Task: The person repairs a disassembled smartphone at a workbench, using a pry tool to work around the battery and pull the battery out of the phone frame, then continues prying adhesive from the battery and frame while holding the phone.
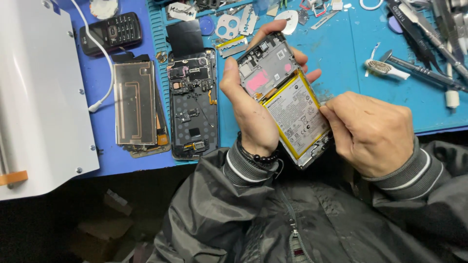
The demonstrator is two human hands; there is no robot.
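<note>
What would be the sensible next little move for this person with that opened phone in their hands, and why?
Probably a gentle lift at the battery's right edge. The left hand grips the opened phone by its side, tilted above the blue mat, while the right hand's fingertips already press at that edge. The battery looks seated flat in its frame.

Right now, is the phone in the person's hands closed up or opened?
Opened. The phone has no back cover: its yellow-edged battery and inner frame are exposed. The left hand grips it; the right hand touches the battery's edge.
</note>
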